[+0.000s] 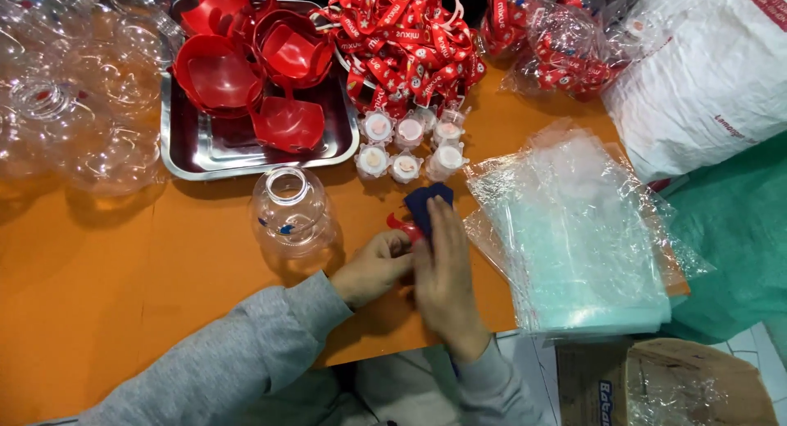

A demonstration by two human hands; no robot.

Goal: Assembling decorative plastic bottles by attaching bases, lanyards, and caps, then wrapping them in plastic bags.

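Both hands meet near the table's near edge: the left hand (373,266) pinches a small red part (402,226), fingers curled shut on it, while the right hand (443,274) lies flat and presses a dark blue cloth (428,203) against it. One clear jar (291,211) stands open just left of the hands, with no red piece on it yet. By my reading the work is early (one part in hand): red cups (246,69) wait on the far tray (184,151), six white caps (407,147) sit untouched beyond the cloth, more jars (74,98) crowd far left, and bags (574,229) lie stacked at right.
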